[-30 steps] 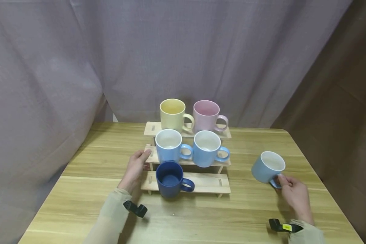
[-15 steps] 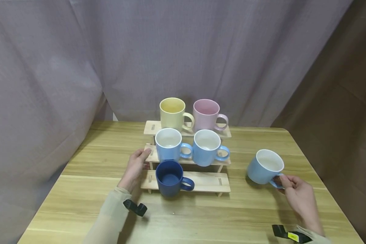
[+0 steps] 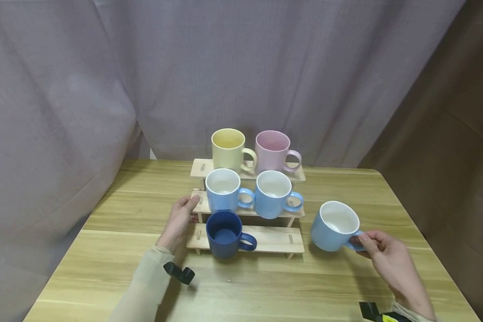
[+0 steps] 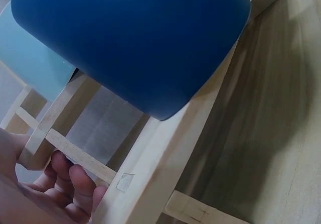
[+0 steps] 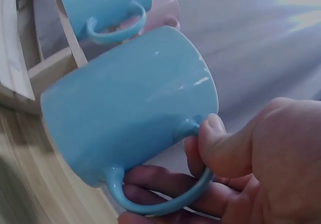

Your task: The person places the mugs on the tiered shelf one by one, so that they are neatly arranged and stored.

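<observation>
My right hand (image 3: 390,257) grips a light blue mug (image 3: 332,230) by its handle (image 5: 160,204), thumb on top and fingers through the loop. That mug is tilted a little, right of the three-step wooden rack (image 3: 271,239). At the rack's left end my left hand (image 3: 179,221) holds the middle step, thumb above and fingers (image 4: 75,184) curled beneath. On the bottom step's left half stands a dark blue mug (image 3: 224,241). Two more light blue mugs, a left one (image 3: 221,194) and a right one (image 3: 270,199), stand on the middle step.
A yellow mug (image 3: 227,152) and a pink mug (image 3: 271,154) stand on the top step, handles to the right. The rack stands on a wood-grain table (image 3: 265,290). Grey curtains (image 3: 241,67) hang behind, and a brown drape (image 3: 451,134) is at the right.
My right hand has brought the light blue mug leftward, closer to the rack's right end. The left hand keeps its place on the rack, and the other mugs have not moved.
</observation>
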A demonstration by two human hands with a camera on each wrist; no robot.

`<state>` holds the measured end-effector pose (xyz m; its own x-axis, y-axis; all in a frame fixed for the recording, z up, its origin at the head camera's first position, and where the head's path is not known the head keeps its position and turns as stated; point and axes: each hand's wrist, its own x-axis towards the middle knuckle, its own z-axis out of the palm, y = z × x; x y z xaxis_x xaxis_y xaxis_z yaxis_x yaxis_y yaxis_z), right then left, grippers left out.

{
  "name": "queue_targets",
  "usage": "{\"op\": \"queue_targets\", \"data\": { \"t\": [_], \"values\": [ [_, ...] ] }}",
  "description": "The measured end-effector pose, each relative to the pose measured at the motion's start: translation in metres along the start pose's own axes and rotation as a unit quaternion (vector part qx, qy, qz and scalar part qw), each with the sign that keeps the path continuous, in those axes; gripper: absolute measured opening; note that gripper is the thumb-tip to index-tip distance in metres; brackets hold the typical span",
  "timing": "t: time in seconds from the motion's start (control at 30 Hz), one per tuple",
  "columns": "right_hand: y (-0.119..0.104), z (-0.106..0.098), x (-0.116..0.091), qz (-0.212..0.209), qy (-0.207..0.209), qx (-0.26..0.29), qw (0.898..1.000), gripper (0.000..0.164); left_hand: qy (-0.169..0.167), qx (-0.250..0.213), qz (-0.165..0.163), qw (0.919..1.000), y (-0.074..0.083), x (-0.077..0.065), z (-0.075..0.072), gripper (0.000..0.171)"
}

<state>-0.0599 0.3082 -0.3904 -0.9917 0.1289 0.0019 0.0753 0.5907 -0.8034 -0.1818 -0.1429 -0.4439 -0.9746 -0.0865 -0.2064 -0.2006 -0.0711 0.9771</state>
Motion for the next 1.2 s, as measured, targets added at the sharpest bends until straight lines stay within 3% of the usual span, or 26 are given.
{"op": "queue_targets", "data": {
  "t": [0.6, 1.2],
  "values": [
    [-0.023, 0.039, 0.008, -0.07, -0.086, 0.022, 0.994, 0.02, -0.002, -0.004, -0.002, 1.0, 0.0, 0.0, 0.0, 0.034],
    [-0.036, 0.073, 0.015, -0.084, -0.113, 0.024, 0.99, 0.015, -0.006, -0.007, 0.002, 1.0, 0.0, 0.0, 0.0, 0.035]
  ]
}}
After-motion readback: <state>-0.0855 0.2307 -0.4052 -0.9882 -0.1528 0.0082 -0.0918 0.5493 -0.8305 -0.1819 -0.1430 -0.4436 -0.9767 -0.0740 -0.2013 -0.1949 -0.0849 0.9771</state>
